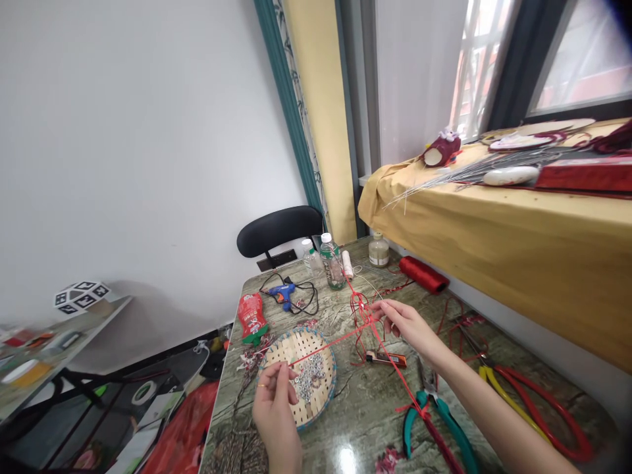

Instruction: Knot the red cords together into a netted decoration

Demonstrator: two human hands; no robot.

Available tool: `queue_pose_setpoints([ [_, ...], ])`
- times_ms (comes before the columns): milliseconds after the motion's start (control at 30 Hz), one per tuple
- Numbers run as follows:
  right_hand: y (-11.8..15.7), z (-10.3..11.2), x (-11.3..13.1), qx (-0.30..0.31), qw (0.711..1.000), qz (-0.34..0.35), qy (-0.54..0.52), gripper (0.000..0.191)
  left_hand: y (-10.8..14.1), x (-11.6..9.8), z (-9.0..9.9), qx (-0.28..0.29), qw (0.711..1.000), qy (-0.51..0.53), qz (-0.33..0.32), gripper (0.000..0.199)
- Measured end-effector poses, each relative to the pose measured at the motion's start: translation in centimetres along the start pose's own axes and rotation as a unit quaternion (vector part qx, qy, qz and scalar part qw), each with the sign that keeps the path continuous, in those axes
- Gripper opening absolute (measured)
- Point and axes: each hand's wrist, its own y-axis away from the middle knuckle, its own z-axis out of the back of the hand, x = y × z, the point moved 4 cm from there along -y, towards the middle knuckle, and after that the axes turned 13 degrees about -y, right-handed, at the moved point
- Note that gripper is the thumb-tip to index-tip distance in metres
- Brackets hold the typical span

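Note:
Red cord (pixel 328 344) runs taut from my left hand (pixel 277 395) to a looped red knot (pixel 364 309). The fingers of my left hand are pinched on the cord, over the near-left edge of a round woven tray (pixel 328 395) holding small metallic pieces. Beside the knot, my right hand (pixel 397 319) has its fingertips closed on the red cord. Another strand slants from the knot down to teal-handled pliers (pixel 447 421), where a red tie lies across the handles. An orange lighter (pixel 395 359) rests under that strand.
Behind the tray lie a red pouch (pixel 251 316) and a blue glue gun (pixel 284 294). Bottles (pixel 332 262), a white thread spool (pixel 347 264) and a red thread spool (pixel 424 274) stand or lie farther back. Red-handled scissors (pixel 548 408) are at right, below a yellow-draped shelf (pixel 484 230).

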Motion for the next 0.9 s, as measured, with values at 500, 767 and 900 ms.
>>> queue_pose_setpoints([
  [500, 2.2, 0.3, 3.6, -0.079, 0.975, 0.110, 0.176, 0.026, 1.7, -6.3, -6.6, 0.233, 0.960, -0.126, -0.086, 0.019],
  [767, 5.0, -3.6, 7.4, 0.187, 0.982, 0.002, 0.038, 0.019, 3.5, -11.9, -9.7, 0.310, 0.944, 0.012, -0.115, 0.014],
  [900, 4.5, -1.8, 7.9, 0.116, 0.990, 0.019, 0.084, 0.025, 2.4, -10.1, -10.7, 0.289, 0.954, 0.006, -0.076, 0.022],
])
